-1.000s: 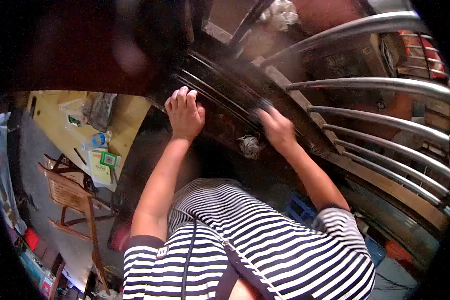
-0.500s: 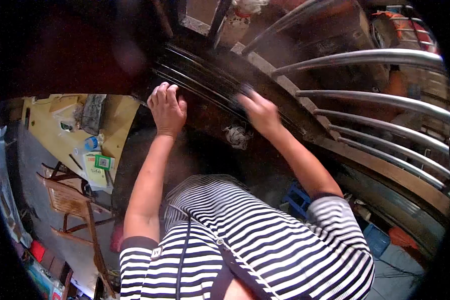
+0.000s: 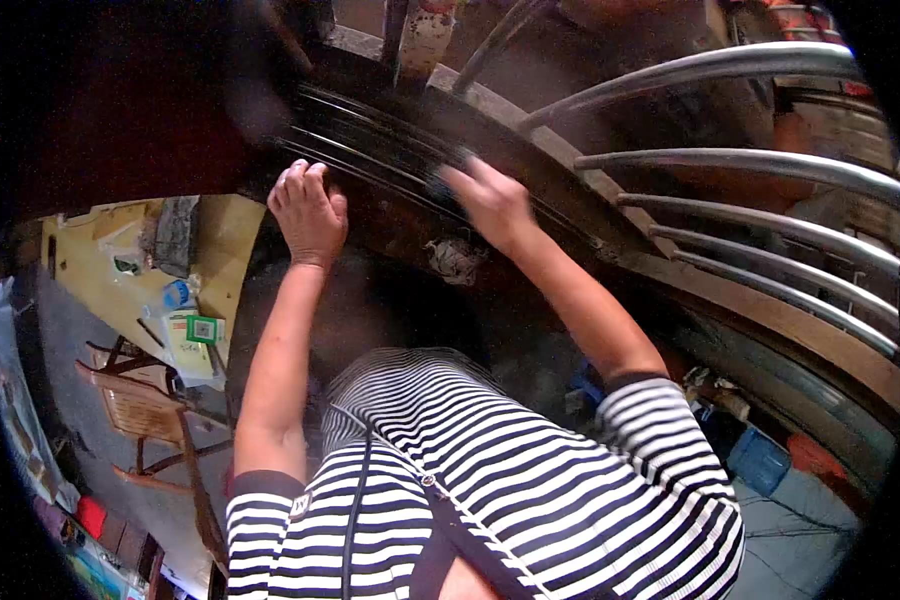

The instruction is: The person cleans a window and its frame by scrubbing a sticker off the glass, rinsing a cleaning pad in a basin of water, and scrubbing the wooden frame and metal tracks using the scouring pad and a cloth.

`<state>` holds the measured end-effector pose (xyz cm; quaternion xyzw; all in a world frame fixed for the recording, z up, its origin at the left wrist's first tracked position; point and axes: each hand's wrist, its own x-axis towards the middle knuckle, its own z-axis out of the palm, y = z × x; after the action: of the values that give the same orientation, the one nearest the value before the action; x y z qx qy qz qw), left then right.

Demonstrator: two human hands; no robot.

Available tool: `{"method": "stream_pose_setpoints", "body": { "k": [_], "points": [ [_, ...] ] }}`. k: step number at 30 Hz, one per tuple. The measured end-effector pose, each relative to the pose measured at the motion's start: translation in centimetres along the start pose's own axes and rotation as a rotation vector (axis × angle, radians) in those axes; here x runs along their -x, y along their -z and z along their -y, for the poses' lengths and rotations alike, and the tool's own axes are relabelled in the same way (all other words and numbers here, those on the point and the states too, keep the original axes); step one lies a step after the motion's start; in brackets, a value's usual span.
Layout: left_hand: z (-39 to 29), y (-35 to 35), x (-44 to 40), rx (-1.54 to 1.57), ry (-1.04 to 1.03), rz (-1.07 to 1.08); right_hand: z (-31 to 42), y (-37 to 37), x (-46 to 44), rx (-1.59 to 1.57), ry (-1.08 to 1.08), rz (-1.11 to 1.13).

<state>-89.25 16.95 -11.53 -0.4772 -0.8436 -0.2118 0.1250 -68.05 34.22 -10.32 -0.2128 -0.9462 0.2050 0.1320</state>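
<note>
Clock positions are taken from the centre of the head view.

Left hand, at 10: fingers curled close together beside the rails. Whether they grip an edge or merely rest cannot be told.

Right hand, at 1: blurred, fingers bent over a dark pad. Whether they clamp it or only press on it cannot be told.

Pad, at 12: at the rails; contact not confirmed, material unreadable. Assessed as light and soft, best held across its back with the fingertips clear of metal.

Rails, at 11: long, thin, shiny. Assessed as stiff, fixed and slippery; thin edges call for a flat touch, not a pinch.

Bundle, at 12: pale, crumpled, apart from both hands.

Bars, at 2 to 3: curved metal, beyond the right hand.
</note>
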Motion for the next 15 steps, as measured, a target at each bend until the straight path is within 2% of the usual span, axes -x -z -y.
{"method": "stream_pose_setpoints", "body": {
  "k": [1, 3, 6, 7, 9, 10, 11, 13, 15],
  "points": [
    [-0.4, -0.1, -0.2, -0.002, 0.01, -0.005, -1.1, 3.5, 3.7, 0.208, 0.12, -0.121],
    [-0.7, 0.1, 0.0, -0.028, 0.027, -0.002, -2.6, 7.4, 9.9, 0.327, -0.113, 0.038],
    [-0.5, -0.3, 0.2, -0.012, 0.02, -0.031, -1.5, 5.1, 6.1, 0.303, -0.074, -0.061],
    [-0.6, -0.4, 0.1, -0.011, 0.013, -0.045, -0.5, 2.5, 2.3, 0.21, 0.088, -0.186],
    [-0.5, -0.4, -0.1, -0.011, -0.01, -0.038, 4.0, -2.2, -6.2, 0.17, 0.098, -0.063],
    [-0.3, -0.2, 0.0, -0.025, -0.018, -0.03, 7.5, -3.7, -10.9, 0.263, 0.036, 0.028],
    [-0.2, 0.1, 0.0, -0.039, -0.025, -0.03, 8.4, -4.5, -13.3, 0.124, 0.107, -0.043],
    [0.5, -0.2, -0.2, -0.03, -0.025, -0.018, 8.0, -2.7, -12.3, 0.154, 0.069, 0.123],
    [0.0, -0.3, 0.0, 0.006, -0.009, -0.022, 2.9, -0.8, -4.1, -0.005, -0.009, -0.04]
  ]
}}
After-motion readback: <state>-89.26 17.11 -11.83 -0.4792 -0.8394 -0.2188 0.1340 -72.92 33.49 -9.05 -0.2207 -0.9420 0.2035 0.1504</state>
